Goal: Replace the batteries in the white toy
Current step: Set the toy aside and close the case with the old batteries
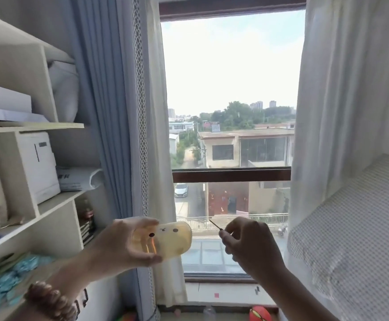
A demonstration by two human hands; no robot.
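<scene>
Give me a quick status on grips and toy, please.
Left grip holds white toy, face toward camera. Right grip pinches thin tool, tip short of toy. Nothing between.

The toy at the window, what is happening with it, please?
A person holds the toy up before the window. The left hand grips it round one end, its dotted face turned to the camera. The right hand pinches a thin tool, perhaps a small screwdriver, whose tip points at the toy but does not touch it. No batteries show, and the battery cover is out of sight.
</scene>
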